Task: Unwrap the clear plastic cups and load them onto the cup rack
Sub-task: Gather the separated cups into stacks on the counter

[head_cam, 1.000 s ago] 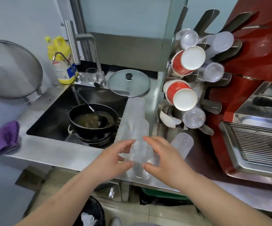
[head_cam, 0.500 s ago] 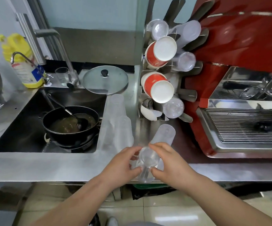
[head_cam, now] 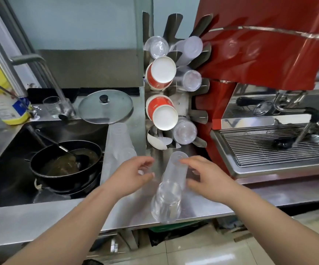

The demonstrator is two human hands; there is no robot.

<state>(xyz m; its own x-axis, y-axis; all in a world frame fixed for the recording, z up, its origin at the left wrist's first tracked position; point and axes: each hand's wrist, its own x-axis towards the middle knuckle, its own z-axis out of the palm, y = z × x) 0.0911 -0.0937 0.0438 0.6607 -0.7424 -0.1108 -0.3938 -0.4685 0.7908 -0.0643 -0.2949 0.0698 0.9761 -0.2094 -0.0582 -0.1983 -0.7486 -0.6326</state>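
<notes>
A stack of clear plastic cups [head_cam: 166,202] lies on the steel counter [head_cam: 128,211] near its front edge, base toward me. Just behind it lies a frosted cup stack [head_cam: 175,169], pointing at the cup rack [head_cam: 199,115]. My left hand [head_cam: 134,174] hovers left of the stacks, fingers spread and holding nothing. To their right my right hand [head_cam: 207,177] is spread, its thumb tip touching the frosted stack's far end. A long wrapped sleeve of clear cups [head_cam: 118,148] rests along the sink's right rim. The rack holds red paper cups [head_cam: 160,75] and clear cups [head_cam: 185,131].
A sink at the left holds a black pan [head_cam: 65,161] with brown liquid and a ladle. A pot lid [head_cam: 105,107] and a yellow bottle [head_cam: 4,104] sit behind it. A red espresso machine [head_cam: 269,150] stands at the right, close to the rack.
Both hands have let go of the clear cup stack and moved apart; it now lies on the counter. The view has shifted right toward the rack and the espresso machine.
</notes>
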